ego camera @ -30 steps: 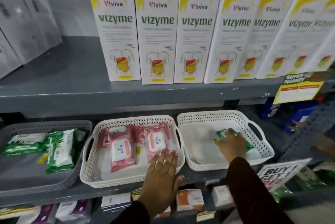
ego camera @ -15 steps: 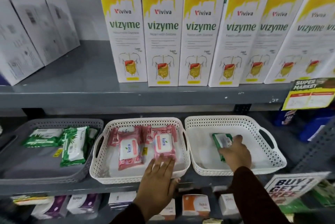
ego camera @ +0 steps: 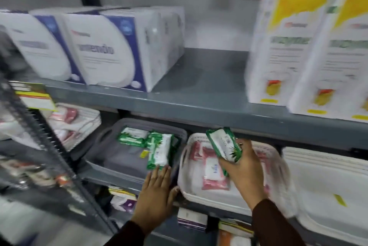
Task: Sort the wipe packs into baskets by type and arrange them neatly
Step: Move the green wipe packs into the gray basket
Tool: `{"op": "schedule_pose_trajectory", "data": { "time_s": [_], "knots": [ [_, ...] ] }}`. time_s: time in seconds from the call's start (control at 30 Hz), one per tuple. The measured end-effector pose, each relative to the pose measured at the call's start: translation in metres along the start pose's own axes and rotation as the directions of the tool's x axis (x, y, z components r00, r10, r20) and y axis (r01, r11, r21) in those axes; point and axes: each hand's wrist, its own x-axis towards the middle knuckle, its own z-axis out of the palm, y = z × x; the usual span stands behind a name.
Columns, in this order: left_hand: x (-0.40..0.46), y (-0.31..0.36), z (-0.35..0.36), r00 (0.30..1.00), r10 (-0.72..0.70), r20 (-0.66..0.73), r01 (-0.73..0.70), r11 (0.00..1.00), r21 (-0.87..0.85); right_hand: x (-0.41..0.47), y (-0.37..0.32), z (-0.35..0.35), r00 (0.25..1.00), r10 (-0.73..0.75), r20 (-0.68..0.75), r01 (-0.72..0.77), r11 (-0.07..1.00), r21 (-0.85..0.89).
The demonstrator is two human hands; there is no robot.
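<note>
My right hand (ego camera: pixel 246 164) grips a green wipe pack (ego camera: pixel 223 145) and holds it in the air above the middle white basket (ego camera: pixel 201 194), which holds pink wipe packs (ego camera: pixel 212 172). My left hand (ego camera: pixel 157 192) lies flat, fingers apart, against the front right corner of the grey basket (ego camera: pixel 111 158). In that grey basket lie two green wipe packs (ego camera: pixel 158 151), near its back right. The right white basket (ego camera: pixel 326 196) shows only a small yellow label inside. The picture is blurred by motion.
The upper shelf (ego camera: pixel 199 96) carries white and blue boxes (ego camera: pixel 95 50) on the left and yellow and white boxes (ego camera: pixel 298 46) on the right. A metal upright (ego camera: pixel 45 140) crosses the left. Another white basket (ego camera: pixel 79 122) with pink packs sits far left. Small boxes fill the shelf below.
My right hand lifted the green pack out of the right white basket and carried it left over the middle basket. My left hand slid from the middle basket to the grey one. The view swung left.
</note>
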Motion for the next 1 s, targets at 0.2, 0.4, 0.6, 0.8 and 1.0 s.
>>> {"op": "schedule_pose_trajectory", "data": {
  "time_s": [0.2,0.4,0.6,0.8,1.0],
  "knots": [
    [-0.018,-0.101,-0.017,0.997,-0.071,-0.01,0.071,0.996,0.052,-0.01,-0.091,0.128,0.96,-0.145,0.24,0.15,0.989,-0.002],
    [-0.023,-0.168,-0.037,0.988,-0.145,-0.046,0.144,0.989,-0.015,-0.005,-0.146,0.229,0.886,-0.227,0.405,0.274,0.96,-0.061],
    [-0.018,-0.194,-0.046,0.993,-0.097,-0.067,0.096,0.995,-0.016,-0.008,-0.164,0.297,0.843,-0.159,0.514,0.382,0.849,-0.364],
    [0.0,-0.177,-0.057,0.986,-0.105,-0.133,0.097,0.993,-0.067,-0.007,-0.151,0.248,0.873,-0.13,0.469,0.299,0.904,-0.306],
    [0.035,-0.088,-0.047,0.994,-0.029,-0.102,-0.005,0.946,-0.325,-0.006,-0.034,0.111,0.997,-0.074,0.005,0.074,0.977,-0.198]
  ]
}}
